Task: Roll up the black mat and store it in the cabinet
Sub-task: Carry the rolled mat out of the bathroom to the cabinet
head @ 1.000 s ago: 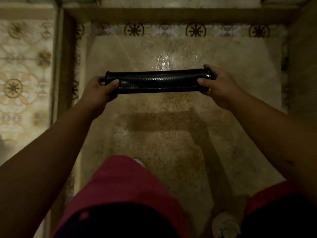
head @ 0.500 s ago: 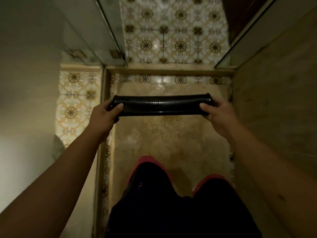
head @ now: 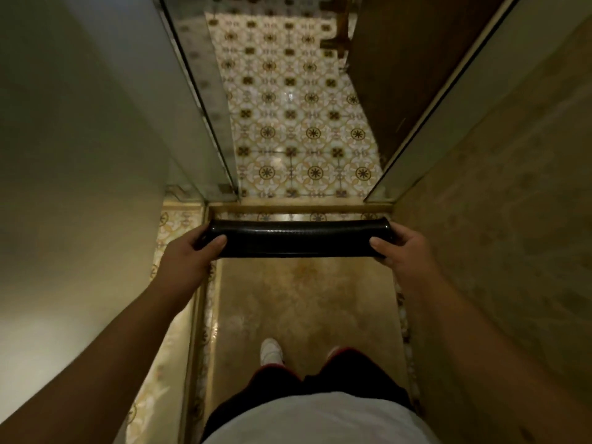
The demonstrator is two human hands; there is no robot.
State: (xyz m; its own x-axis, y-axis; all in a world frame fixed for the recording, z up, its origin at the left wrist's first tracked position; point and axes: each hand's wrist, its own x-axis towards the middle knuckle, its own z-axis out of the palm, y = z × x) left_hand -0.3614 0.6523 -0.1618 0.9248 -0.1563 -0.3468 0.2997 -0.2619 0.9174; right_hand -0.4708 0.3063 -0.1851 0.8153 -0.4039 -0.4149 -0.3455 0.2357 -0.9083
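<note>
The black mat (head: 298,238) is rolled into a tight tube and held level in the air in front of me, above a beige floor. My left hand (head: 189,254) grips its left end with the thumb on top. My right hand (head: 402,248) grips its right end the same way. Both arms are stretched forward. No cabinet can be told apart in this view.
I stand in a narrow passage between a pale wall (head: 80,155) on the left and a tan wall (head: 512,219) on the right. A raised threshold (head: 298,208) lies ahead, then patterned floor tiles (head: 298,123). A dark wooden door (head: 400,75) stands at the upper right.
The view has risen from a low crouch to standing, and the floor now lies farther below. Both hands keep their hold on the rolled mat's ends. More of the tiled room ahead shows.
</note>
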